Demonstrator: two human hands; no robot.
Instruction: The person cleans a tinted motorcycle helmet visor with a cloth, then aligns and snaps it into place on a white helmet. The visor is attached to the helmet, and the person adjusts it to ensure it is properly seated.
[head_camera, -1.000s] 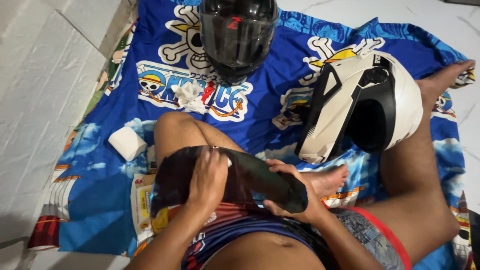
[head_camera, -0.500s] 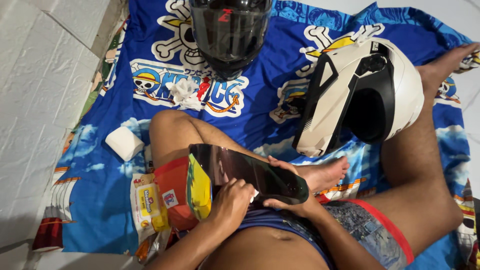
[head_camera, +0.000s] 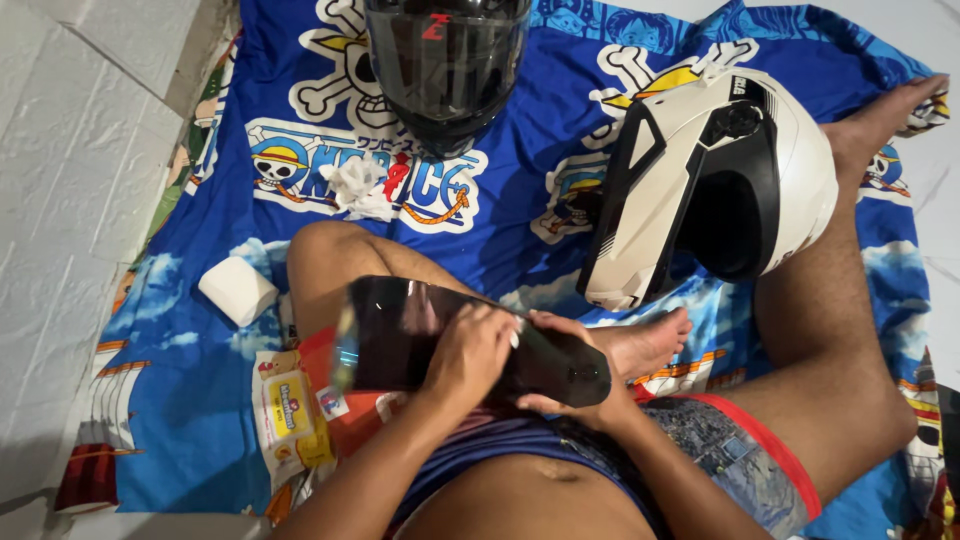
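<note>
Nearby, black helmet (head_camera: 446, 70), white helmet (head_camera: 715, 185), crumpled tissue (head_camera: 360, 188), tissue roll (head_camera: 237, 290)

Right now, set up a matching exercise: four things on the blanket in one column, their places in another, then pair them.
1. black helmet
2. white helmet
3. dark visor
4. white roll

A. held in both hands over the lap
B. top middle of the blanket
C. left of the bent knee
D. between the two legs, on its side

Pairs: 1-B, 2-D, 3-A, 4-C
</note>
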